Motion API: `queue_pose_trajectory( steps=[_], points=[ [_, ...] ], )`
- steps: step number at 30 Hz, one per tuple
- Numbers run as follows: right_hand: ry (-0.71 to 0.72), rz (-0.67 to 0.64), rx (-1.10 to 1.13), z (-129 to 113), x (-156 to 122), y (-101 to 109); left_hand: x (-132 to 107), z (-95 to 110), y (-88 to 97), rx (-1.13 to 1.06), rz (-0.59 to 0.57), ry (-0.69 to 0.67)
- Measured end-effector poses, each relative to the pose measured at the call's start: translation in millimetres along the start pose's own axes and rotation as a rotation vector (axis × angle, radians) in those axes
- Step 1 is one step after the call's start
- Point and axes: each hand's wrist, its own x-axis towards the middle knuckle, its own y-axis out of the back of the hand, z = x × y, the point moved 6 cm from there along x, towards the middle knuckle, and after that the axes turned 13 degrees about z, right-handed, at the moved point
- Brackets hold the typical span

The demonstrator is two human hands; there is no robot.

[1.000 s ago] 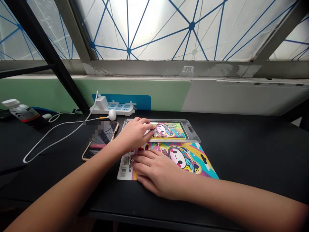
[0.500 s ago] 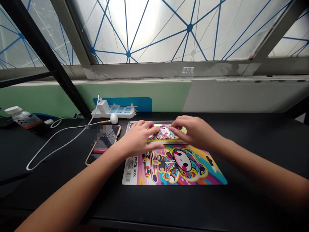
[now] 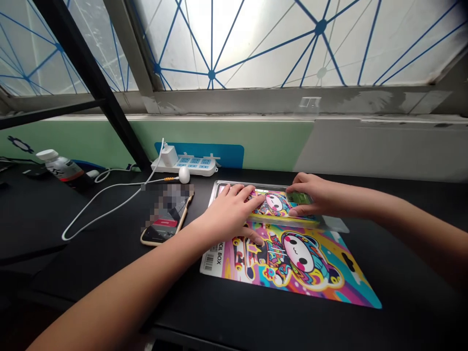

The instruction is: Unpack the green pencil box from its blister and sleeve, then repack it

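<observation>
A colorful pencil box [image 3: 275,204] with a cartoon figure on it lies in a clear plastic tray [image 3: 268,186]. The tray is attached to or lies along a printed cardboard sheet [image 3: 303,253] marked with the words for a pencil box. My left hand [image 3: 236,210] rests spread over the box's left part, its thumb on the sheet. At the right end, my right hand [image 3: 310,196] has thumb and fingers closed around the box's sides. A green patch shows beneath that palm; what it is, I cannot make out.
Left of the sheet lies a phone [image 3: 166,226]. Behind it are a white cable [image 3: 106,197], a round white plug piece [image 3: 184,174] and a power strip [image 3: 197,165]. A bottle [image 3: 66,170] leans farther left, near a black metal post [image 3: 98,83]. The window wall bounds the back.
My right hand has moved from the middle of the pencil box to its right end. My left fingers have spread out more. The view has turned, and the sheet now sits askew.
</observation>
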Motion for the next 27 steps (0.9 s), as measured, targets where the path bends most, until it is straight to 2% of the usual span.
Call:
queue_pose_trajectory(
  steps=[3,5,10,14,17,27],
  points=[
    [0.006,-0.018,-0.025,3.0,16.8,3.4,2.1,3.1,-1.4,0.038,0.022,0.018],
    [0.028,0.025,-0.045,1.5,21.5,5.9,1.8,4.4,0.3,0.053,0.041,0.016],
    [0.053,0.231,-0.150,-6.8,4.9,11.9,0.8,-4.6,11.4,-0.011,0.095,-0.005],
    [-0.018,0.231,-0.037,-9.1,-15.3,3.1,3.0,-22.3,15.2,-0.096,0.087,0.048],
    [-0.035,0.259,0.020,-11.0,-20.4,-0.2,3.8,-29.0,16.2,-0.135,0.109,0.095],
    [-0.096,0.357,-0.017,-7.6,-6.6,-6.6,1.6,-29.3,11.2,-0.066,0.216,0.147]
  ],
)
